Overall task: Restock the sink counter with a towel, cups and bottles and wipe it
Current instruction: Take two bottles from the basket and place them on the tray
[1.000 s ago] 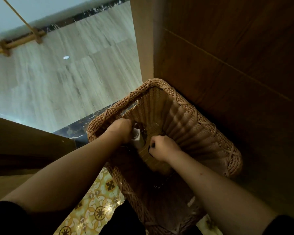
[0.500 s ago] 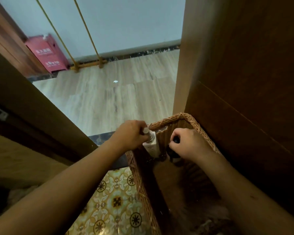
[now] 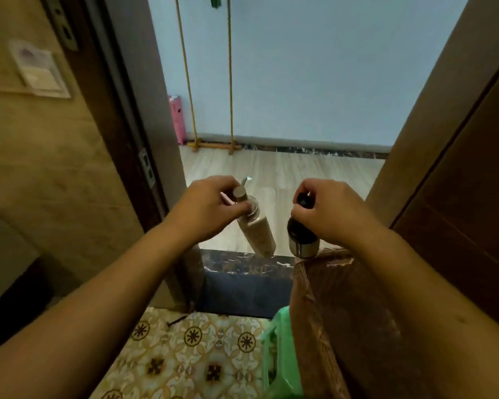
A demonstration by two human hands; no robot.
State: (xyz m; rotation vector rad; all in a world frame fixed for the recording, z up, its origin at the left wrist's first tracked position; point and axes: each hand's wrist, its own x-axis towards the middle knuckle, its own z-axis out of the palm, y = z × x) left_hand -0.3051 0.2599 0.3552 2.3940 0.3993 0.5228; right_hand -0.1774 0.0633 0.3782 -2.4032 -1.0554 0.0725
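My left hand [image 3: 206,210] grips the neck of a cream pump bottle [image 3: 258,233], which hangs tilted with its base toward the lower right. My right hand [image 3: 333,213] holds a dark bottle [image 3: 301,240] with a black pump top and a shiny metal base, by its top. Both bottles hang in the air above the near end of the wicker basket [image 3: 323,298], which stands on the floor below my right forearm. The basket's inside is hidden by my arm.
An open wooden door [image 3: 458,168] stands close on the right. The dark door frame [image 3: 133,139] and a tiled wall are on the left. A dark stone threshold [image 3: 242,266] leads to a light floor. A green plastic bag [image 3: 283,355] lies beside the basket on patterned tiles.
Both hands have lifted the two bottles out of the basket and up to doorway height. My view has tilted up from the basket toward the doorway.
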